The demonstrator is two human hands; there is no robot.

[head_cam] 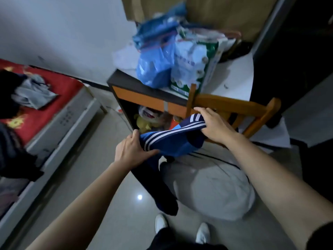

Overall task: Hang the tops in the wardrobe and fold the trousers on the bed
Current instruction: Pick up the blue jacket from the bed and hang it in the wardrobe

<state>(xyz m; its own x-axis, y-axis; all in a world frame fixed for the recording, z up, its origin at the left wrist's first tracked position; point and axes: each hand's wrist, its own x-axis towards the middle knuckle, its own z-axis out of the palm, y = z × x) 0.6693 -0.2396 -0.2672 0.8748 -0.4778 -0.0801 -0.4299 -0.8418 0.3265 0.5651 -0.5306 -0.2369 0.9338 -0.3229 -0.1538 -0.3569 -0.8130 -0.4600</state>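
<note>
- Gripping with left hand [133,150] the near-left end of blue striped garment [171,139], fingers curled round the fabric.
- Gripping with right hand [214,123] the opposite end of same garment, fingers closed on bunched fabric beside the white stripes.
- Holding garment stretched between both hands, in the air, just in front of wooden chair [234,107] and above pale bundle of fabric [216,192].
- Letting dark navy portion of garment hang down below left hand, close to floor [100,177]; failing to tell top from trousers through the blur.
- Standing in white shoes [161,223] on glossy grey floor, facing dark cabinet [144,87] loaded with blue plastic bag [155,69] and pack of toilet rolls [191,67].
- Standing to the right of bed [59,123], well apart from held garment, with red cover [54,91], grey clothing [32,92] and dark clothing [10,91] on top.
</note>
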